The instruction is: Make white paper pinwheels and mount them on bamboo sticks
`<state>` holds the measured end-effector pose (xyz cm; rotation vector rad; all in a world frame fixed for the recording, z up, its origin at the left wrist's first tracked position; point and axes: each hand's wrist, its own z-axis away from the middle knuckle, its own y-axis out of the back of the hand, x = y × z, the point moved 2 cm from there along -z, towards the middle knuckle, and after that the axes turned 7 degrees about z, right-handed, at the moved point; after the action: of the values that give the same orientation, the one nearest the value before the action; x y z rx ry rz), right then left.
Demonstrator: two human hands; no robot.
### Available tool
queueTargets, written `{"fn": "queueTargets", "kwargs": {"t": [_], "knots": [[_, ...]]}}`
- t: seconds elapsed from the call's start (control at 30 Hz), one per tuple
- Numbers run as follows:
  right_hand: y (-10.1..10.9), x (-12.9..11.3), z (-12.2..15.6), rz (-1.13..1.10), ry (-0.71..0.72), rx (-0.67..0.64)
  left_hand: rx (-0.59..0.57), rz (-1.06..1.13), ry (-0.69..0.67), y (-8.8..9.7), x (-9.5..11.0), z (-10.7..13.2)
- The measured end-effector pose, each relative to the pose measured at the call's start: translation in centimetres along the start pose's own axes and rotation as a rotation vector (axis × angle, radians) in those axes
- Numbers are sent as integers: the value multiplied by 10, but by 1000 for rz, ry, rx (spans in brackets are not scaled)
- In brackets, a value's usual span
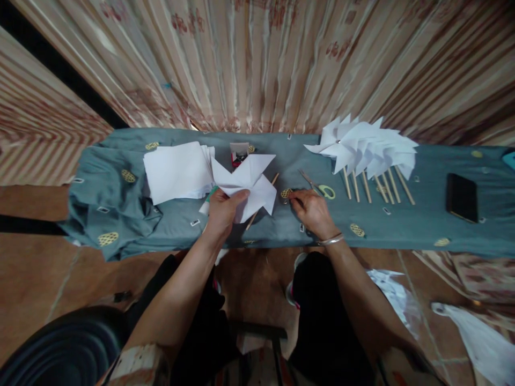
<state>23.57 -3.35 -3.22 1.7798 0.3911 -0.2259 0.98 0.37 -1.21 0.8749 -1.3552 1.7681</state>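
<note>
The left hand, just right of a stack of white paper [177,171], is what I watch first: [222,206] it is closed on the near side of a white paper pinwheel [257,190], thumb on top, over the middle of the cloth-covered table [426,225]. I'd hold that pressure light and close to the centre, so the blades stay curved and uncreased. The wooden stick [275,178] shows beyond two sides of the paper, running beneath it; I'd want the pinwheel's middle lined up with it. The right hand [313,212] is narrowed to a pinch at the cloth; I cannot tell whether anything sits between its fingertips. I'd mind the scissors [315,186] just beyond it, short of the overlapping pinwheels on sticks [362,145].
</note>
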Motion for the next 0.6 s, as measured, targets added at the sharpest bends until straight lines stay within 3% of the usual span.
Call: {"fn": "queueTargets", "kwargs": {"t": [0.27, 0.6], "knots": [[-1, -10, -2, -82, -6, 26, 8, 20, -10, -3, 1, 0], [-8, 0, -8, -132, -83, 19, 3, -20, 2, 0, 2, 2]]}}
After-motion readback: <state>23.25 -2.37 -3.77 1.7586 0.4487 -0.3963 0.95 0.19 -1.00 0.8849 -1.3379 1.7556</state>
